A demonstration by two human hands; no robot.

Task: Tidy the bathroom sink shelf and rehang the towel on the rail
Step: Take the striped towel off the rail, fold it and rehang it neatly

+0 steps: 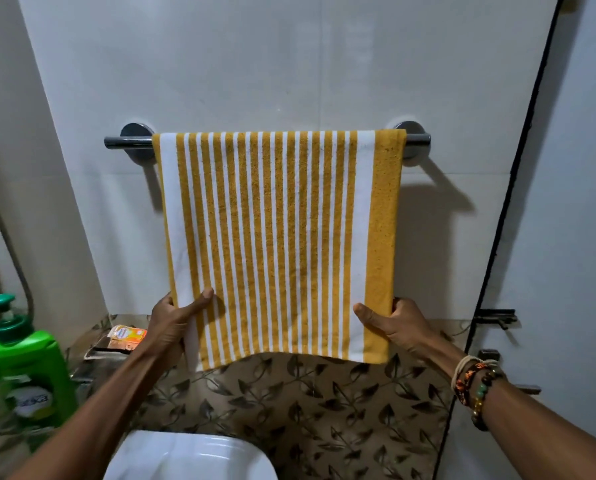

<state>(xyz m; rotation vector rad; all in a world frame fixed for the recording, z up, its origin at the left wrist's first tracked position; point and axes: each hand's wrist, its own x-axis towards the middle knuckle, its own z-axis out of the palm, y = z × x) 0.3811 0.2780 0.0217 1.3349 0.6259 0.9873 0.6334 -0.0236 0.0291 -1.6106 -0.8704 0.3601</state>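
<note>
A yellow and white striped towel (pixel 275 237) hangs flat over the chrome rail (pixel 126 142) on the white tiled wall, covering most of the bar between its two round mounts. My left hand (pixel 175 323) pinches the towel's lower left corner, thumb on the front. My right hand (pixel 397 323) grips the lower right corner the same way, with bead bracelets on that wrist. The bottom hem is pulled slightly toward me.
A green pump bottle (pixel 22 368) stands at the left edge. An orange packet (pixel 128 336) lies on the shelf (pixel 95 355) behind my left forearm. A white basin (pixel 189 455) sits below, against leaf-patterned tiles. A door with a black frame edge and a latch (pixel 497 318) is at the right.
</note>
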